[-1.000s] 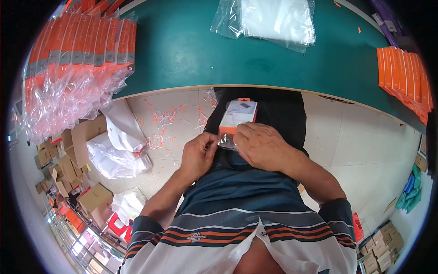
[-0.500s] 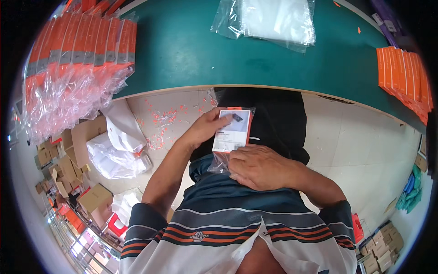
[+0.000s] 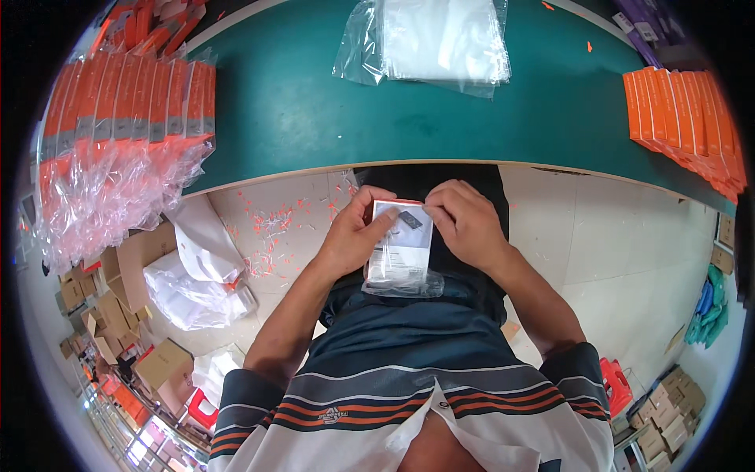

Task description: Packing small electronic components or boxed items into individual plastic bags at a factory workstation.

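Over my lap is a small white and orange box [image 3: 405,248] with a dark device pictured on its face, inside a clear plastic bag [image 3: 409,287] whose loose end crumples below the box. My left hand [image 3: 352,234] grips its left side, thumb across the front. At the top right corner, the fingertips of my right hand [image 3: 469,224] are pinched together at the bag's edge; exactly what they grip is too small to tell.
The green table [image 3: 275,102] bears a stack of clear bags [image 3: 444,43], a row of bagged orange boxes [image 3: 130,98] at left and orange boxes [image 3: 676,110] at right. Orange scraps [image 3: 271,228], white plastic [image 3: 193,287] and cartons [image 3: 165,366] lie on the floor.
My right hand has moved from the box's lower end up to its top right corner. The box now stands straighter, and its bag's loose end has bunched up underneath.
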`<control>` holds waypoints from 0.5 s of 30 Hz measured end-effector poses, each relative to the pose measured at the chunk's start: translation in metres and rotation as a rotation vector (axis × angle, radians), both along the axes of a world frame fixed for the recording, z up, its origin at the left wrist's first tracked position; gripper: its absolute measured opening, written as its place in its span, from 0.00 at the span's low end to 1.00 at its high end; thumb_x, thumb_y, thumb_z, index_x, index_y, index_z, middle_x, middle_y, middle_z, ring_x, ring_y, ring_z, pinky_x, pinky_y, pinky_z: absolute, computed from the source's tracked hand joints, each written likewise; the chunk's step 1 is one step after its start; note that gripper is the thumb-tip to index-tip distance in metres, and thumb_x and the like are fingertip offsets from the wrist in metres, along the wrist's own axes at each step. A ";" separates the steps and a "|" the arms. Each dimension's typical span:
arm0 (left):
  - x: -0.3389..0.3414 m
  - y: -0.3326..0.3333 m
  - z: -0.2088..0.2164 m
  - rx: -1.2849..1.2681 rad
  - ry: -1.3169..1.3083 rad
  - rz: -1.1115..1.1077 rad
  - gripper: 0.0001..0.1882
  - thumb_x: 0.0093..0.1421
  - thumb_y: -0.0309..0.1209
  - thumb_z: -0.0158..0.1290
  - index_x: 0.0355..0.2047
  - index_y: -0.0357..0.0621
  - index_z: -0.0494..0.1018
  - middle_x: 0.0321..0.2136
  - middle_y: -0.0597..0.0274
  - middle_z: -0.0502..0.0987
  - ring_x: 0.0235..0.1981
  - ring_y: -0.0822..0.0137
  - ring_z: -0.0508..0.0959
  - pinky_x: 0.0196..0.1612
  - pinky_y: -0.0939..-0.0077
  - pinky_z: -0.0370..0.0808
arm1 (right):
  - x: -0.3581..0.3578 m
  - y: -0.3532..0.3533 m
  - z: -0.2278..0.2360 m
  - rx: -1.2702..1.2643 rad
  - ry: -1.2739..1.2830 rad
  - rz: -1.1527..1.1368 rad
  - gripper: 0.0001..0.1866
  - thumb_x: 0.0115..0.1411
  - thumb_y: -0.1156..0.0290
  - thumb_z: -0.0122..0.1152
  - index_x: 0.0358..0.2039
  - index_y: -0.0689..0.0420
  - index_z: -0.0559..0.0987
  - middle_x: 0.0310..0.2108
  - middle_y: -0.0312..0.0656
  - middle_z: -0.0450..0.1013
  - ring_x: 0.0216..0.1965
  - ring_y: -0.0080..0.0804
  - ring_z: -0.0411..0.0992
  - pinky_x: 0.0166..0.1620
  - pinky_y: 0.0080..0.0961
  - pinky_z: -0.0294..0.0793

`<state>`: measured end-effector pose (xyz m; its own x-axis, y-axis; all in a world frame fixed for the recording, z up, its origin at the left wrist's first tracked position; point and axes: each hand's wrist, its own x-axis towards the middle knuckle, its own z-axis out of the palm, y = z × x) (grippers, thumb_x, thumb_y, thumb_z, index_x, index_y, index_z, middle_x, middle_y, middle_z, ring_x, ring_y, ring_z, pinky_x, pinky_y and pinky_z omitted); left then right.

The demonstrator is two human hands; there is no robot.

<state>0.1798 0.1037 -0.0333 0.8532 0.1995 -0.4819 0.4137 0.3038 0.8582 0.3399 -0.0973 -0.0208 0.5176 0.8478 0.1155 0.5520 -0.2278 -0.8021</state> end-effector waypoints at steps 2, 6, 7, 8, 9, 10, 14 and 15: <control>0.001 -0.003 -0.005 -0.042 0.005 0.045 0.11 0.77 0.23 0.59 0.56 0.42 0.73 0.52 0.63 0.82 0.49 0.77 0.80 0.54 0.77 0.79 | 0.000 -0.004 0.001 0.072 -0.191 0.036 0.07 0.65 0.77 0.69 0.43 0.57 0.84 0.43 0.42 0.81 0.42 0.46 0.79 0.46 0.39 0.82; 0.006 -0.018 -0.005 0.326 -0.091 0.036 0.06 0.77 0.23 0.58 0.51 0.41 0.74 0.53 0.59 0.84 0.46 0.78 0.80 0.49 0.79 0.79 | 0.007 -0.009 0.003 0.094 -0.424 0.152 0.06 0.65 0.76 0.70 0.42 0.57 0.84 0.40 0.41 0.81 0.41 0.45 0.79 0.44 0.40 0.81; 0.007 -0.020 -0.003 0.323 -0.092 0.031 0.06 0.77 0.23 0.58 0.51 0.41 0.74 0.53 0.59 0.84 0.46 0.78 0.80 0.49 0.79 0.79 | 0.009 -0.010 0.003 0.078 -0.312 0.129 0.06 0.65 0.75 0.70 0.42 0.57 0.84 0.39 0.42 0.80 0.41 0.45 0.79 0.43 0.40 0.81; 0.007 -0.022 -0.001 0.365 -0.105 0.020 0.05 0.77 0.23 0.58 0.49 0.41 0.74 0.54 0.58 0.84 0.45 0.78 0.80 0.47 0.79 0.79 | 0.010 -0.012 0.001 0.060 -0.200 0.105 0.06 0.65 0.75 0.70 0.42 0.57 0.84 0.39 0.42 0.80 0.40 0.45 0.79 0.43 0.40 0.80; 0.007 -0.023 0.001 0.407 -0.116 0.009 0.05 0.77 0.24 0.58 0.48 0.41 0.74 0.55 0.56 0.84 0.44 0.78 0.81 0.46 0.78 0.79 | 0.010 -0.013 0.000 0.042 -0.087 0.081 0.05 0.65 0.75 0.71 0.41 0.57 0.84 0.38 0.42 0.80 0.40 0.45 0.79 0.43 0.40 0.80; 0.011 -0.024 0.009 0.457 -0.137 0.000 0.04 0.76 0.24 0.58 0.47 0.41 0.74 0.56 0.55 0.84 0.43 0.78 0.81 0.45 0.78 0.79 | 0.012 -0.012 0.003 0.044 -0.093 0.077 0.05 0.65 0.75 0.71 0.41 0.57 0.84 0.38 0.42 0.80 0.40 0.45 0.79 0.43 0.40 0.80; 0.017 -0.021 0.029 0.592 -0.153 -0.149 0.05 0.76 0.24 0.59 0.47 0.40 0.74 0.59 0.53 0.84 0.43 0.77 0.81 0.46 0.76 0.80 | 0.018 -0.003 0.015 0.046 -0.085 0.026 0.06 0.66 0.75 0.70 0.42 0.59 0.83 0.36 0.44 0.79 0.38 0.45 0.78 0.42 0.39 0.80; 0.019 -0.020 0.032 0.588 -0.153 -0.153 0.05 0.76 0.24 0.59 0.47 0.40 0.74 0.59 0.53 0.84 0.43 0.77 0.81 0.46 0.76 0.80 | 0.020 -0.002 0.018 0.022 -0.025 0.041 0.06 0.67 0.75 0.70 0.42 0.60 0.83 0.35 0.43 0.78 0.38 0.42 0.78 0.41 0.37 0.79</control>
